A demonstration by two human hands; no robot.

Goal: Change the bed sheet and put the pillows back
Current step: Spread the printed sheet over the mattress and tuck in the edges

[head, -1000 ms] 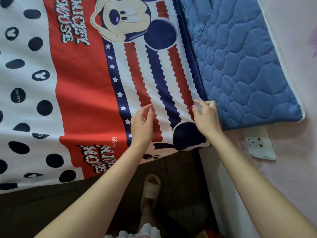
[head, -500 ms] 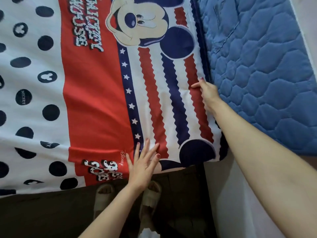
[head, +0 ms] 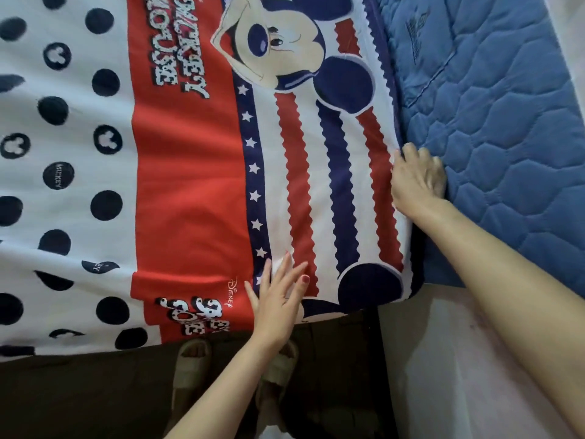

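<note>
Smoothing the Mickey Mouse bed sheet (head: 196,191), thin, limp, light cloth covering the bed's left; my left hand (head: 278,299) lies flat, fingers spread, while my right hand (head: 418,179) tucks curled fingers at its three-o'clock edge beside the blue quilted mattress pad (head: 500,147).

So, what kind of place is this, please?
Most likely a bedroom at home. A printed cartoon sheet lies spread over a bed, a blue quilted mattress pad sits beside it, and the person stands at the bed's edge in slippers.
</note>
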